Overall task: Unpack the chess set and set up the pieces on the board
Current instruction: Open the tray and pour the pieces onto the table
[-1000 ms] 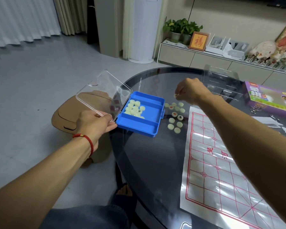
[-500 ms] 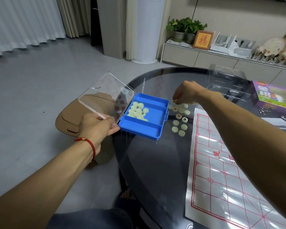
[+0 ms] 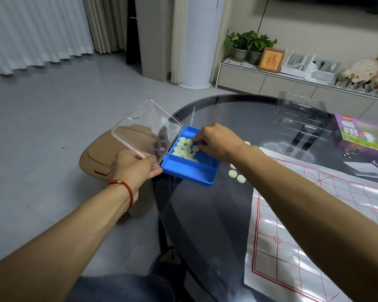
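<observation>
The step in hand is the unpacking: the pieces go out of the blue case (image 3: 191, 171) onto the glass worktop (image 3: 205, 225). The left hand (image 3: 133, 168) pinches the near corner of the open clear lid (image 3: 146, 129) and steadies the case at the worktop's edge. The right hand (image 3: 216, 142) reaches into the far compartment, its fingertips (image 3: 194, 139) curled down on the heap of pale pieces (image 3: 183, 149); it seems to pinch one, but the grip is partly hidden, so I cannot tell for sure. A few pieces (image 3: 236, 174) lie loose just beside the case, near the printed board sheet (image 3: 314, 225), which carries no piece yet. The next move calls for a firm pinch on one small disc, lifted without disturbing its neighbours.
</observation>
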### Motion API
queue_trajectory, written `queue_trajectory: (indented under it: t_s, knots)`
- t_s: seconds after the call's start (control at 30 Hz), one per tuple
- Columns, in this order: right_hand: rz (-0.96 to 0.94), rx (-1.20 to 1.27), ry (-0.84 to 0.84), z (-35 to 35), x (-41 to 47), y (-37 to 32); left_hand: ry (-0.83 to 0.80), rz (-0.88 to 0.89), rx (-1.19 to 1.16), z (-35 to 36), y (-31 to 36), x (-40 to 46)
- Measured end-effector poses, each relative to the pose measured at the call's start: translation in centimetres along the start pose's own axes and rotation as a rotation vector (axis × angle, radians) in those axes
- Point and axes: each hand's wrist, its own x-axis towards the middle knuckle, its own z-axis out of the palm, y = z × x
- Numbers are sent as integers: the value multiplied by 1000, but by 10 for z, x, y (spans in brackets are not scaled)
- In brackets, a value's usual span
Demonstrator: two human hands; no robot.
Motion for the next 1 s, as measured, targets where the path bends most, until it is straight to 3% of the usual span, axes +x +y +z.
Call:
queue_trajectory:
  t_s: [0.3,1.0]
  knots:
    - [26,-28,58,3,-11,6,-5,14,6,-1,-4,4]
    - [41,15,-4,3,-11,-2,-6,6,25,0,-2,3]
